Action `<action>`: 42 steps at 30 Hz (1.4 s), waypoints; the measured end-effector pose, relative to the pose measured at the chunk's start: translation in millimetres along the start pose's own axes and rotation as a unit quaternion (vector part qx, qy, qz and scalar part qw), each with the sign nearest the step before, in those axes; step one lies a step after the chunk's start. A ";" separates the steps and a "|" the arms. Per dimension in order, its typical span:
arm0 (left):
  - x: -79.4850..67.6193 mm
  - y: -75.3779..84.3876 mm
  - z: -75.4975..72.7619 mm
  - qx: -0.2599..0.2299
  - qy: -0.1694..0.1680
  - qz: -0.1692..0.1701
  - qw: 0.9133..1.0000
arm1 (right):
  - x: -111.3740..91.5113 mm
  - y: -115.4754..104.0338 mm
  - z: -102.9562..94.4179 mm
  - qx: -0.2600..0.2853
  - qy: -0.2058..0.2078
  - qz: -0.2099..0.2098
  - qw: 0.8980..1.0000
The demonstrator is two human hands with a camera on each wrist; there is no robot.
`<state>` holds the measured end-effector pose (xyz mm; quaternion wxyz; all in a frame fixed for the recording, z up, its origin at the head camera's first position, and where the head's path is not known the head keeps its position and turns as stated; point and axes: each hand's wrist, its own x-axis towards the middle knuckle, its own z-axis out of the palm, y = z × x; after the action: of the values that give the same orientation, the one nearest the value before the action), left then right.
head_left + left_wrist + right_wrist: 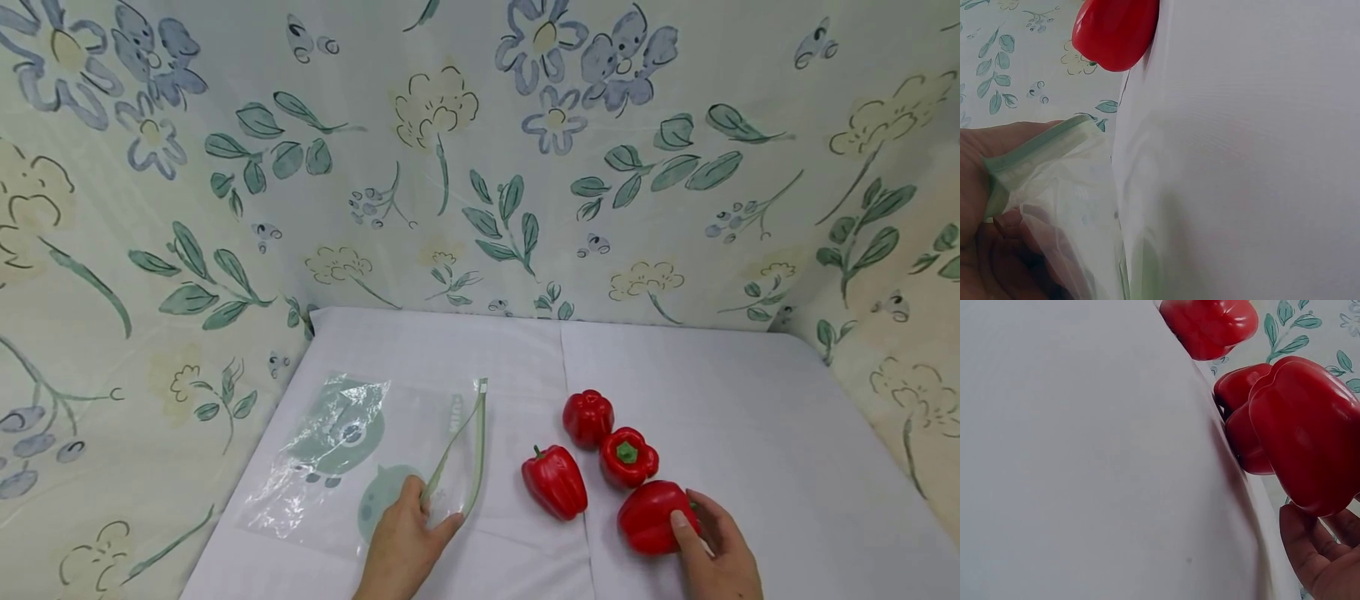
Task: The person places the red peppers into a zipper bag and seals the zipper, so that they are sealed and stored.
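A clear zip bag (pixel 330 467) with green cartoon prints lies flat on the left of the table. My left hand (pixel 405 542) holds it at the near end of its mouth, where the two green zip strips (pixel 478 450) stand apart. In the left wrist view, fingers show through the bag's plastic (pixel 1079 200). On the right, my right hand (pixel 720 554) grips a red bell pepper (pixel 651 517), thumb on its near side. The right wrist view shows fingertips (pixel 1294 528) under this pepper (pixel 1307 437); its stem end is mostly hidden by the hand.
Between the hands, a red bell pepper (pixel 555 483) lies on its side. Behind the held one, another pepper (pixel 628 468) shows its green stem upward, and one more (pixel 588 418) sits farther back. A white cloth (pixel 697 392) covers the table; a floral curtain (pixel 480 167) hangs behind it.
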<state>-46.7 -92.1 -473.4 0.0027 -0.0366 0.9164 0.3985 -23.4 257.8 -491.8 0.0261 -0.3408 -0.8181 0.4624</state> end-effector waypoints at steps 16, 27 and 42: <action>0.9 -0.5 0.8 0.002 -0.005 -0.005 1.000 | -12.9 -12.5 -9.0 0.038 0.025 -0.031 0.998; 1.2 0.3 -0.6 0.004 -0.003 -0.004 1.000 | -31.3 -29.0 -5.6 0.068 0.031 -0.069 0.995; -0.5 1.7 -1.7 0.000 0.000 0.002 1.000 | -53.1 -53.5 7.2 0.073 -0.043 -0.106 0.991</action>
<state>-46.3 -92.1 -471.0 0.0023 -0.0350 0.9164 0.3987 -13.8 203.4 -440.0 0.0645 -0.2293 -0.8139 0.5300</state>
